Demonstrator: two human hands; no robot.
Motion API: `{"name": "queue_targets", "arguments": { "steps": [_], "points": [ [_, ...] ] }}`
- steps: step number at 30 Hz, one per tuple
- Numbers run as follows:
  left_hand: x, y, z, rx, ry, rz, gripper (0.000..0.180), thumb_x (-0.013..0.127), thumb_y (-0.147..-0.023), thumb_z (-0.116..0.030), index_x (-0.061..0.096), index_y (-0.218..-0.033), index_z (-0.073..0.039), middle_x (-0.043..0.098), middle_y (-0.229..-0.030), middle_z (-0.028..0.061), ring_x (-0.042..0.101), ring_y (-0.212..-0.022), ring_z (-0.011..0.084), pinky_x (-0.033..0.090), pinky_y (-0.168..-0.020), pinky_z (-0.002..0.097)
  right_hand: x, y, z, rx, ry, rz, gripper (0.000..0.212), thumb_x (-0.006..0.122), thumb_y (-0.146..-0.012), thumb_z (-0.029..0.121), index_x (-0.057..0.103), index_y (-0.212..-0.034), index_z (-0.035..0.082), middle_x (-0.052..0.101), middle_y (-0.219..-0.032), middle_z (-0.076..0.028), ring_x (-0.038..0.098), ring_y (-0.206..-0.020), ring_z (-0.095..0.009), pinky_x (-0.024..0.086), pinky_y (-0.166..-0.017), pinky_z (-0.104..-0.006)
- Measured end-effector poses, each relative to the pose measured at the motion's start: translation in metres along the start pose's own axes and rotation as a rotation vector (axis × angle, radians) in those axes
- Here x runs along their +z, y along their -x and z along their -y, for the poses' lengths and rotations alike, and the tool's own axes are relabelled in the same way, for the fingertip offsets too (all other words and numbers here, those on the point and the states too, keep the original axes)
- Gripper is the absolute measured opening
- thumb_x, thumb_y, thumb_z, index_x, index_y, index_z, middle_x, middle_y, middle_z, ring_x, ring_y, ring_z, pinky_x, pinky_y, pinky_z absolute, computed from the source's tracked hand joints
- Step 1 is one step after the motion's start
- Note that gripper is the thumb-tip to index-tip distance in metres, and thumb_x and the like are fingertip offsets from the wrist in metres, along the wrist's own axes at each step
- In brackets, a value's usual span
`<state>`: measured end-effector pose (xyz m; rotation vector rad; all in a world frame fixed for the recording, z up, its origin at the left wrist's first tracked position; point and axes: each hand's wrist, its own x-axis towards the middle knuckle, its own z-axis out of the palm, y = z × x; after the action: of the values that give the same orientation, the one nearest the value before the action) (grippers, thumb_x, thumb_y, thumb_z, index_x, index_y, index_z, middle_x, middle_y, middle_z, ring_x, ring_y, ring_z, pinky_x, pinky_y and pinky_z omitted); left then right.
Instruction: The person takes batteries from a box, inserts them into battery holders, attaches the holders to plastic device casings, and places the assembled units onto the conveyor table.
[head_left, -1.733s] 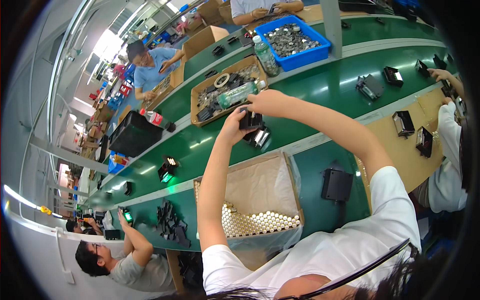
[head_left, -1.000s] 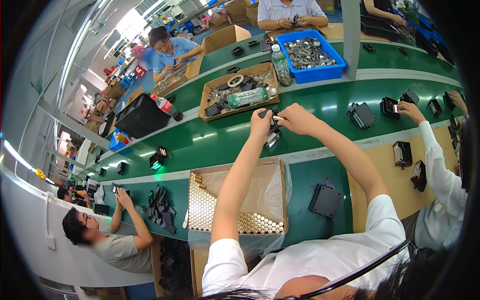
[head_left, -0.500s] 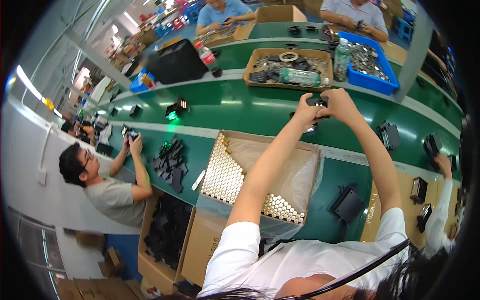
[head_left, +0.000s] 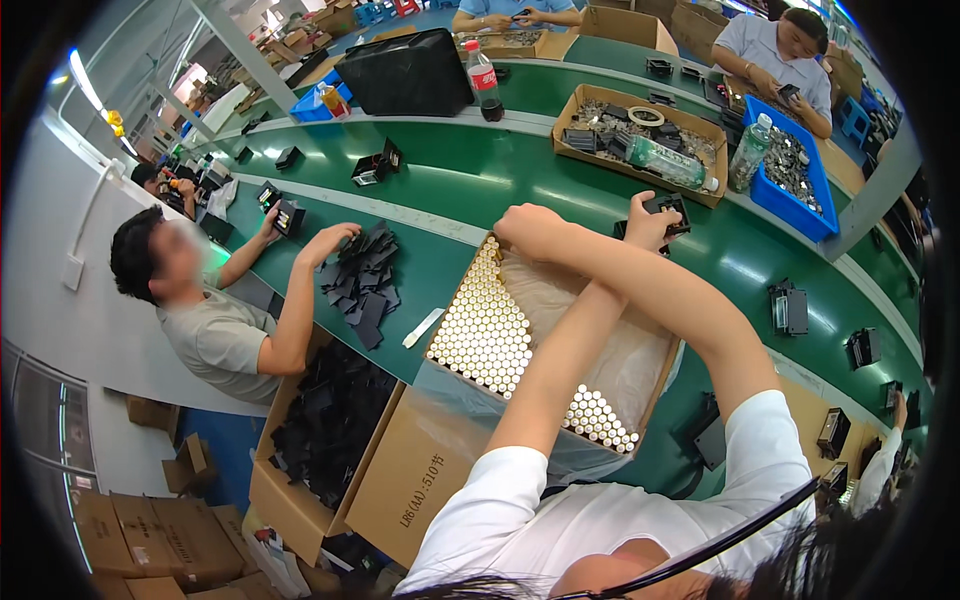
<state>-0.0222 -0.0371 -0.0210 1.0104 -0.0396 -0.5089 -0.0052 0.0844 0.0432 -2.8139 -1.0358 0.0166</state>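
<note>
Left hand (head_left: 648,224): gripping black case (head_left: 672,212), upper right | right hand (head_left: 532,229): near batteries (head_left: 475,340), can't tell grip | might drop case via crossed-arm bump

A green bench (head_left: 425,272) carries the battery box (head_left: 657,395) close by the right fingers (head_left: 507,232), and black strips (head_left: 362,275) left of them. On the green belt (head_left: 450,178) sit one case (head_left: 378,165) farther left and another case (head_left: 790,305) right of the left fingers (head_left: 640,204).
</note>
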Motion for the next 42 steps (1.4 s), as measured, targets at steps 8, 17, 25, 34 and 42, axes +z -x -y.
{"name": "queue_targets", "arguments": {
  "steps": [8, 17, 25, 34, 42],
  "points": [
    [-0.005, 0.005, -0.003, 0.04, 0.081, -0.081, 0.067, 0.069, -0.083, 0.001, 0.033, -0.139, -0.012, 0.049, -0.123, 0.0221, 0.062, -0.091, 0.0273, 0.054, -0.07, 0.0354, 0.022, -0.018, 0.009, -0.154, 0.015, -0.141, 0.018, 0.07, -0.08, 0.008, 0.065, -0.096, 0.003, 0.069, -0.097, -0.014, 0.071, -0.081, -0.036, 0.058, -0.074, -0.0429],
    [-0.01, -0.006, -0.005, 0.116, 0.004, -0.151, 0.065, 0.072, -0.082, -0.003, 0.037, -0.137, -0.012, 0.051, -0.122, 0.0242, 0.063, -0.091, 0.0287, 0.055, -0.067, 0.0324, 0.026, -0.017, -0.013, -0.2, 0.023, -0.247, 0.017, 0.074, -0.08, 0.015, 0.067, -0.092, 0.004, 0.065, -0.093, -0.012, 0.068, -0.081, -0.034, 0.056, -0.073, -0.0431],
    [-0.093, -0.033, -0.013, -0.024, 0.639, 0.251, 0.064, 0.069, -0.082, 0.005, 0.039, -0.136, -0.012, 0.052, -0.124, 0.0258, 0.063, -0.1, 0.0345, 0.062, -0.075, 0.043, -0.063, 0.054, -0.077, -0.055, -0.317, -0.742, 0.016, 0.077, -0.08, 0.012, 0.077, -0.093, 0.004, 0.065, -0.086, -0.009, 0.06, -0.073, -0.025, 0.05, -0.067, -0.036],
    [-0.064, -0.018, -0.039, -0.004, -0.063, -0.031, 0.06, 0.059, -0.087, 0.009, 0.034, -0.138, -0.013, 0.047, -0.128, 0.025, 0.061, -0.104, 0.0366, 0.059, -0.087, 0.0527, -0.056, 0.128, -0.165, 0.376, -0.15, -0.357, 0.014, 0.067, -0.075, 0.004, 0.075, -0.083, -0.003, 0.073, -0.085, -0.013, 0.062, -0.067, -0.032, 0.052, -0.068, -0.0388],
    [-0.087, -0.027, -0.057, -0.034, 0.024, -0.231, 0.061, 0.051, -0.086, 0.01, 0.031, -0.139, -0.011, 0.05, -0.123, 0.0277, 0.061, -0.1, 0.0399, 0.055, -0.087, 0.0606, -0.033, 0.112, -0.14, 0.084, 0.209, -0.232, 0.023, 0.064, -0.079, 0.014, 0.077, -0.097, 0.008, 0.072, -0.083, -0.011, 0.067, -0.085, -0.032, 0.054, -0.073, -0.0408]
  ]
}}
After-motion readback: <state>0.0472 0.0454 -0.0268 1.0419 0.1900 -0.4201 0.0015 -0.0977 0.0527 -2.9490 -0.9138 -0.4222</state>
